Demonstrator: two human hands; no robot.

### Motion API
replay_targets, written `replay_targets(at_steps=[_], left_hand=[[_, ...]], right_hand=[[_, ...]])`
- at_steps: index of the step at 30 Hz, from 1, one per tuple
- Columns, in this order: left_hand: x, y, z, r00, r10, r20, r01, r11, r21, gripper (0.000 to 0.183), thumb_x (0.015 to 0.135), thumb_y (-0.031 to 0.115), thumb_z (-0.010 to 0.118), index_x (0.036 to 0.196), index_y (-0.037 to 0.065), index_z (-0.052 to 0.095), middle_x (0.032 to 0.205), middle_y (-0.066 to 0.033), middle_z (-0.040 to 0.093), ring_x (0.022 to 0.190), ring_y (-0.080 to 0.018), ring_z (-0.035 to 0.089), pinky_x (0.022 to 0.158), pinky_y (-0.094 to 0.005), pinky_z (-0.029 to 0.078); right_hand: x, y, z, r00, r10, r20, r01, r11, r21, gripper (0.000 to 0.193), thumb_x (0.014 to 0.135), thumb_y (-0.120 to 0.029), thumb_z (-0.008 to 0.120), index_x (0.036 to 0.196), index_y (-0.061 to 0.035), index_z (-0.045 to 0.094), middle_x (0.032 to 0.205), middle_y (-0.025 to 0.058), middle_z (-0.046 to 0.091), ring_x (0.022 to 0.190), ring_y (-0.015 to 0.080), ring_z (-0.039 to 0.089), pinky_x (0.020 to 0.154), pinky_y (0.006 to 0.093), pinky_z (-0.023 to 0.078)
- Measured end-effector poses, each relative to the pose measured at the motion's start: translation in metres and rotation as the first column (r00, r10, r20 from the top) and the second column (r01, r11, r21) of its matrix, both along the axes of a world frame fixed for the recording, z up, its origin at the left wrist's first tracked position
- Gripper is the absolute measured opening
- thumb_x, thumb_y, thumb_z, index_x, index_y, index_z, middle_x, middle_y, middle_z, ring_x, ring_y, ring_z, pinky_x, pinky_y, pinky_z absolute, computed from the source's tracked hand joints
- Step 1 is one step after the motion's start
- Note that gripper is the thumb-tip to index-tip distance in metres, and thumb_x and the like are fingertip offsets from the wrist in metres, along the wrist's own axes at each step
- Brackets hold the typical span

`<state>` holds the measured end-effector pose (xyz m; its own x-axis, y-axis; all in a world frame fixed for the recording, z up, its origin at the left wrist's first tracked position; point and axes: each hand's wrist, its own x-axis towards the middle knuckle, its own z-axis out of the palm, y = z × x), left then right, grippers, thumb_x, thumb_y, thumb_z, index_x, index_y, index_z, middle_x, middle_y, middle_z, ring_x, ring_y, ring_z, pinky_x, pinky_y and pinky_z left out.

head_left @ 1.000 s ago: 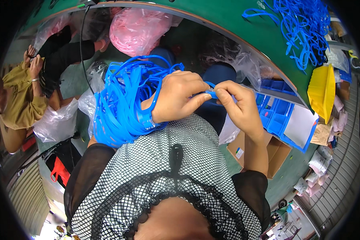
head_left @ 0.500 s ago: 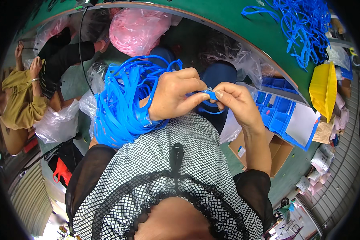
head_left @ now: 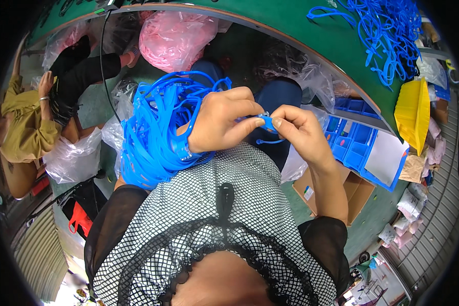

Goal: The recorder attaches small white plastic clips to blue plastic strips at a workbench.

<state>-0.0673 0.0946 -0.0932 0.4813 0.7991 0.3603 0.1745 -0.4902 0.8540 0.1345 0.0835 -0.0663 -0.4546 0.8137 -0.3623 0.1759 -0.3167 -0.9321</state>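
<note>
In front of my chest, a narrow blue strap (head_left: pixel 269 123) with a small clear piece at its end is pinched by both hands. My left hand (head_left: pixel 222 120) is closed, its thumb and index finger on the end with the clear piece. My right hand (head_left: pixel 305 133) meets it from the right, thumb and fingertips closed on the same strap. Part of the strap shows below the fingers; the rest is hidden. Around my left forearm hangs a thick bundle of looped blue straps (head_left: pixel 150 140), reaching from the wrist toward the elbow.
A green table (head_left: pixel 285 18) curves across the far side, with a tangled pile of blue straps (head_left: pixel 387 38) at right. Beside it are a yellow tray (head_left: pixel 412 115) and blue compartment bins (head_left: pixel 353 140). A pink-filled bag (head_left: pixel 177 38) lies underneath. Another person (head_left: pixel 28 122) sits at left.
My hands stay nearly in place, with slight finger shifts on the strap. Its part below the fingers has changed shape. The person at left has raised one arm.
</note>
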Motion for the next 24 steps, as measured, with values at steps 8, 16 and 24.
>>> replay_targets(at_steps=[8, 16, 24], left_hand=[[0.005, -0.003, 0.000, 0.988, 0.088, 0.130, -0.059, 0.976, -0.209, 0.012, 0.074, 0.008, 0.064, 0.082, 0.000, 0.064, 0.067, -0.0089, 0.053, 0.055, -0.0197, 0.052, 0.047, -0.0281, 0.038], [0.004, -0.005, -0.008, 0.998, 0.013, 0.059, -0.009, 0.998, -0.064, 0.011, 0.072, 0.008, 0.065, 0.081, 0.002, 0.062, 0.067, -0.0091, 0.051, 0.055, -0.0251, 0.052, 0.047, -0.0333, 0.039], [-0.001, -0.002, -0.005, 0.979, -0.204, 0.026, 0.202, 0.978, 0.052, 0.014, 0.071, 0.010, 0.064, 0.082, 0.004, 0.060, 0.069, -0.0081, 0.050, 0.061, -0.0276, 0.055, 0.050, -0.0363, 0.041]], right_hand=[[-0.010, -0.009, -0.006, 0.973, -0.110, 0.201, 0.040, 0.945, 0.325, 0.019, 0.087, -0.011, 0.048, 0.074, 0.0019, 0.050, 0.064, 0.0052, 0.050, 0.059, 0.0093, 0.045, 0.053, 0.0253, 0.037], [-0.001, 0.004, -0.015, 0.998, 0.028, -0.049, -0.032, 0.997, -0.076, 0.021, 0.088, -0.015, 0.047, 0.072, -0.0021, 0.051, 0.065, -0.0028, 0.047, 0.062, 0.0040, 0.042, 0.053, 0.0218, 0.034], [-0.001, 0.017, -0.001, 0.979, 0.188, -0.077, -0.197, 0.971, -0.138, 0.021, 0.086, -0.014, 0.048, 0.069, -0.0032, 0.052, 0.067, -0.0043, 0.047, 0.063, 0.0034, 0.041, 0.055, 0.0201, 0.033]])
